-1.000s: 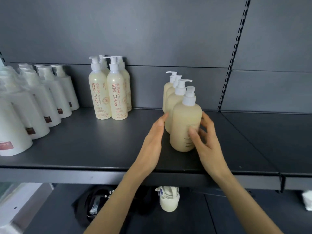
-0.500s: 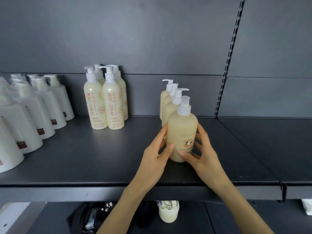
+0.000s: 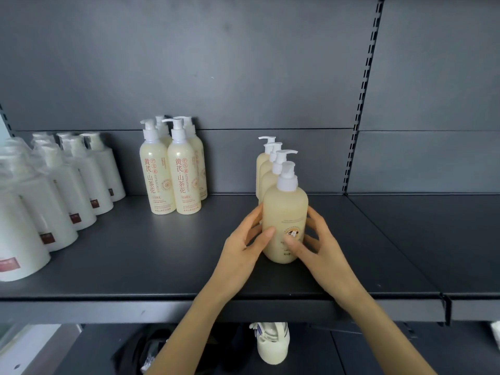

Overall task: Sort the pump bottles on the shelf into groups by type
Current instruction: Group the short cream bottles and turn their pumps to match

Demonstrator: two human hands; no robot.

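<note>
A beige round pump bottle (image 3: 285, 212) stands upright at the front of a row of like bottles (image 3: 266, 169) on the dark shelf (image 3: 167, 255). My left hand (image 3: 243, 247) grips its left side, thumb on the front. My right hand (image 3: 319, 247) grips its right side, thumb below the small round logo. Further left stands a cluster of tall cream bottles with red Chinese lettering (image 3: 170, 169). At the far left, several white wrapped pump bottles (image 3: 62, 190) stand in rows.
A slotted upright (image 3: 359, 104) divides the grey back panel, with another shelf section (image 3: 433, 239) to its right. Below the shelf edge sits one more pale bottle (image 3: 272, 345) beside a dark object (image 3: 151, 350).
The front beige bottle has been turned so its logo faces me. My left hand has closed round its side, and both thumbs now lie on the front. The view has tilted up slightly.
</note>
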